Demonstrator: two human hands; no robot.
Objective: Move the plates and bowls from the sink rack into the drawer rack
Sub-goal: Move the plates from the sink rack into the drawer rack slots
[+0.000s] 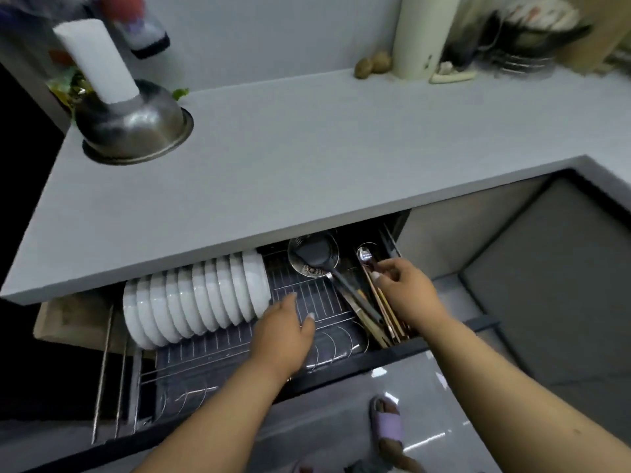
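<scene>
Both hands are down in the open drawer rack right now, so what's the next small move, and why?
Probably draw the left hand back out, empty. It lies open on bare rack wires beside the standing row of white bowls, holding nothing, while the right hand is busy with the utensils.

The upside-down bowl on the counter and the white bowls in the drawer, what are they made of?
The upside-down bowl looks like brushed steel: grey, with soft reflections. The white bowls look like glazed ceramic, smooth and glossy, though hard plastic can't be ruled out.
</scene>
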